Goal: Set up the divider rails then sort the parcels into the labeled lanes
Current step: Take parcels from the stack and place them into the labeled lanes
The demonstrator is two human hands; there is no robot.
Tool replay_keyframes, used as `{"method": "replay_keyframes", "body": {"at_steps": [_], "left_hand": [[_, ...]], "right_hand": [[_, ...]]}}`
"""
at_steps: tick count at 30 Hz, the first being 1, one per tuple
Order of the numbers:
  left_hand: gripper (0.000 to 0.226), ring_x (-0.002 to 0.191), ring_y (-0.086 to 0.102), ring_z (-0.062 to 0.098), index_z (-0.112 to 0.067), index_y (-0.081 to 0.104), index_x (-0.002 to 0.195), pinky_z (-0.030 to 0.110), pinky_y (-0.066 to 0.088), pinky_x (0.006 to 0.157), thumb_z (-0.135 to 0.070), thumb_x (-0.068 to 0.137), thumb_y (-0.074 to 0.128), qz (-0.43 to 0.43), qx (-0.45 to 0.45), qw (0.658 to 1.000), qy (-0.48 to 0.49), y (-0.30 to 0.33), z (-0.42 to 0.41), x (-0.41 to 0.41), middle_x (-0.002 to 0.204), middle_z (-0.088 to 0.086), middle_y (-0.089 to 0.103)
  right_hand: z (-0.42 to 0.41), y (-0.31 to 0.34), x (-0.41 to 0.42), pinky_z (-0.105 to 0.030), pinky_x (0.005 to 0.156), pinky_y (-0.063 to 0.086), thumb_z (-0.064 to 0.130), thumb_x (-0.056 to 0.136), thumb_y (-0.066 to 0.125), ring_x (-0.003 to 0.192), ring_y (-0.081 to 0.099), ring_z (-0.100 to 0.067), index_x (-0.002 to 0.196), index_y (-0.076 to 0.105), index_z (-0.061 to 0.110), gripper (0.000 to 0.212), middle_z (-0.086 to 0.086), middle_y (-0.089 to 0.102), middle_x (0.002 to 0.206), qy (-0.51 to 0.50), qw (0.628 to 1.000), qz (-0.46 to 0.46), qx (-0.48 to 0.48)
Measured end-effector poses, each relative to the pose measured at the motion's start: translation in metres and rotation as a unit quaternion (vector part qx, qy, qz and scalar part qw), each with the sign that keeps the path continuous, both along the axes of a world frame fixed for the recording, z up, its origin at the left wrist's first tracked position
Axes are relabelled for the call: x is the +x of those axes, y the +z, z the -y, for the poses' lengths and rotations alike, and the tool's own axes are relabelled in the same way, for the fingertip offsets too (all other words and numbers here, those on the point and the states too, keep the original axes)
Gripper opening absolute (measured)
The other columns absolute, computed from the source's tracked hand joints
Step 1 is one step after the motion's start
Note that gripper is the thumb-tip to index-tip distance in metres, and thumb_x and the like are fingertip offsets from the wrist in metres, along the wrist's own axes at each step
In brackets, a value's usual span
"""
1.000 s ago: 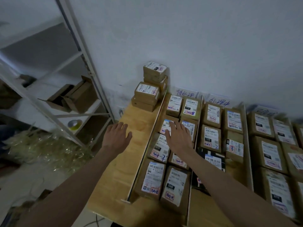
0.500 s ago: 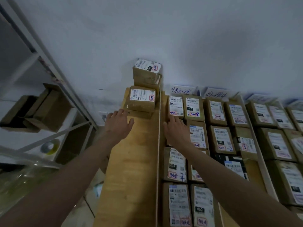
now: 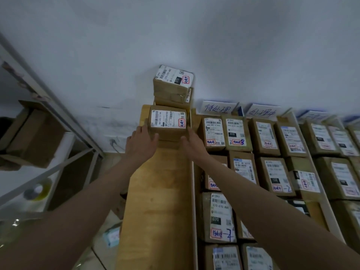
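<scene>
Nearest to me, my two forearms are reaching out over the wooden board, whose bare left strip is running away from me toward the wall. A thin white divider rail is standing on edge along the right side of that strip, and beyond it the lanes are lying packed with labelled parcels, my right forearm crossing over the nearest ones and covering parts of their labels. At the bottom edge the closest parcels are cut off.

Farther out, my left hand is pressing against the left side of the front parcel, thumb curling round its near corner, while my right hand is cupping its right side, fingers bent against the cardboard. The far fingertips of both hands are hidden behind the box. This parcel is sitting on another box, mostly hidden beneath it, at the far end of the bare strip, just left of the rail.

Behind it a taller stack is standing against the white wall. To the right, handwritten lane cards are leaning at the wall; the farthest ones are blurring out.

Off the board's left edge, a metal shelf frame is holding an open carton and a tape roll, with floor showing between.
</scene>
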State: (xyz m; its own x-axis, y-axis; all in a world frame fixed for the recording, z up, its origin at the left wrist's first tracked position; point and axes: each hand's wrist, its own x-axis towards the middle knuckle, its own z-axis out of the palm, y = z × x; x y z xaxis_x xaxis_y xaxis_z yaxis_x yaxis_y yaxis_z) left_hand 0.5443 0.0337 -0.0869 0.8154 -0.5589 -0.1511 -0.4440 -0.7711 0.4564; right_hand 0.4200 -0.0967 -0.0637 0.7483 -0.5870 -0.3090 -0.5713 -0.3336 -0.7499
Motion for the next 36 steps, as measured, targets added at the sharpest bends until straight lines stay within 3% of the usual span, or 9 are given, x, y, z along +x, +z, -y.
{"method": "replay_keyframes", "body": {"at_steps": [2,4,6,14,18,23,28,33,36], "left_hand": [[0.059,0.121,0.050,0.035,-0.010,0.036,0.144,0.052,0.043,0.099,-0.047,0.099,0.043,-0.044,-0.025,0.999,0.012,-0.005,0.004,0.001,0.134,0.014,0.049],[0.065,0.125,0.048,0.035,-0.010,0.031,0.149,0.053,0.043,0.102,-0.047,0.098,0.047,-0.082,-0.053,0.995,0.021,-0.006,0.007,0.003,0.139,0.015,0.046],[0.066,0.129,0.047,0.033,-0.010,0.031,0.150,0.050,0.043,0.104,-0.044,0.097,0.052,-0.107,-0.088,0.990,0.028,-0.005,0.008,0.003,0.142,0.015,0.045],[0.055,0.113,0.056,0.017,-0.017,0.051,0.131,0.047,0.051,0.096,-0.048,0.088,0.062,-0.123,-0.243,0.957,0.097,0.005,-0.019,-0.020,0.130,0.002,0.054],[0.049,0.112,0.055,0.017,-0.013,0.050,0.125,0.044,0.053,0.094,-0.038,0.088,0.071,-0.096,-0.276,0.949,0.116,0.016,-0.033,-0.042,0.128,0.003,0.050],[0.050,0.116,0.053,0.017,-0.012,0.049,0.128,0.036,0.050,0.094,-0.023,0.087,0.074,-0.076,-0.260,0.961,0.051,0.033,-0.045,-0.064,0.131,0.005,0.050],[0.049,0.115,0.054,0.017,-0.012,0.047,0.133,0.040,0.050,0.098,-0.021,0.091,0.070,-0.087,-0.236,0.968,0.017,0.044,-0.055,-0.076,0.131,0.005,0.049],[0.049,0.120,0.054,0.020,-0.011,0.045,0.137,0.029,0.045,0.095,-0.022,0.093,0.066,-0.092,-0.223,0.970,-0.023,0.053,-0.061,-0.091,0.136,0.006,0.051],[0.052,0.129,0.051,0.020,-0.014,0.041,0.145,0.033,0.044,0.101,-0.027,0.098,0.059,-0.105,-0.215,0.969,-0.058,0.065,-0.063,-0.103,0.144,0.005,0.051]], "right_hand": [[0.003,0.001,0.006,-0.043,0.109,0.041,0.016,0.103,0.040,0.132,0.046,-0.023,0.151,0.030,0.017,0.049,-0.005,0.045,0.148,-0.015,0.999,0.005,0.048],[0.005,0.004,0.010,-0.030,0.090,0.048,0.013,0.104,0.038,0.109,0.055,-0.012,0.152,0.029,0.019,0.049,-0.004,0.049,0.141,-0.031,0.995,0.010,0.090],[0.005,0.010,0.012,-0.018,0.073,0.043,0.012,0.104,0.035,0.090,0.051,-0.002,0.154,0.027,0.021,0.051,0.000,0.050,0.135,-0.041,0.992,0.010,0.119],[-0.021,0.015,-0.019,-0.037,0.101,0.048,0.021,0.102,0.046,0.123,0.053,-0.015,0.146,0.040,0.025,0.044,0.002,0.055,0.138,-0.118,0.970,0.115,0.178],[-0.038,0.023,-0.053,-0.031,0.083,0.057,0.031,0.102,0.052,0.106,0.069,-0.019,0.156,0.013,0.031,0.067,-0.006,0.067,0.121,-0.164,0.937,0.107,0.291],[-0.051,0.022,-0.084,-0.041,0.086,0.060,0.025,0.096,0.063,0.100,0.072,-0.026,0.139,0.041,0.007,0.051,-0.014,0.069,0.117,-0.160,0.928,0.037,0.336],[-0.056,0.027,-0.106,-0.043,0.092,0.057,0.024,0.091,0.070,0.107,0.066,-0.026,0.128,0.045,0.011,0.046,-0.012,0.064,0.123,-0.148,0.952,0.022,0.268],[-0.060,0.038,-0.127,-0.029,0.078,0.055,0.026,0.089,0.072,0.096,0.065,-0.018,0.118,0.051,0.012,0.039,-0.006,0.065,0.112,-0.133,0.967,0.003,0.216],[-0.064,0.048,-0.140,-0.026,0.075,0.056,0.023,0.092,0.068,0.095,0.067,-0.016,0.125,0.053,0.009,0.039,-0.007,0.067,0.116,-0.135,0.962,0.009,0.238]]}}
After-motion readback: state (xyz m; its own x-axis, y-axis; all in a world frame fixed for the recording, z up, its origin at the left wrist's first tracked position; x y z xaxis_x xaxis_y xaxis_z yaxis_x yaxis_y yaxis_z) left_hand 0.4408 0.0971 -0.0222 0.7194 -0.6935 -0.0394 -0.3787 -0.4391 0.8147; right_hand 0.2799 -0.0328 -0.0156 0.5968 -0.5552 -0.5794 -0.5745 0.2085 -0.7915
